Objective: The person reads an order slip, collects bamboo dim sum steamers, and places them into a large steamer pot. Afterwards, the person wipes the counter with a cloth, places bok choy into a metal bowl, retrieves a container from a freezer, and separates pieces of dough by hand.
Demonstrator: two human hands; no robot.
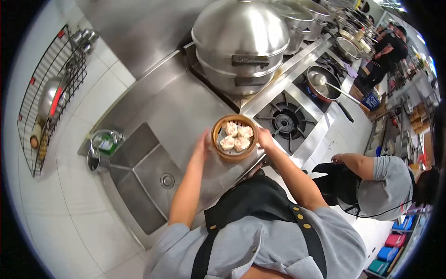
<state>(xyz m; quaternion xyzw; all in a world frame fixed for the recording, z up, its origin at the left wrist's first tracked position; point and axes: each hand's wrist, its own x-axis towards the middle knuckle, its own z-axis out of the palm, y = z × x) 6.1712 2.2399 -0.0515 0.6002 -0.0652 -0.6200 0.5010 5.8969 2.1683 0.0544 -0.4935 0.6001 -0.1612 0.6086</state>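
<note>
A round bamboo basket (235, 157) sits at the middle of the frame, directly between the person's two hands, with four pale, pink-topped dumplings (245, 131) on a liner inside. Being round, it has no long axis to line up with; its open top faces upward. The left hand (202, 143), slightly blurred, grips its left side, and the right hand (265, 138) grips its right side, the fingers of both largely hidden. Neither hand is clearly nearer: the basket lies just inward of each, to the right of the left hand and to the left of the right. Whether its base touches the steel counter (179, 100) cannot be told.

The large domed steamer (239, 37) stands beyond the basket, toward the top of the frame and well apart from it. A bare burner (284, 120) lies to the right, and the sink (134, 183) opens at lower left.
</note>
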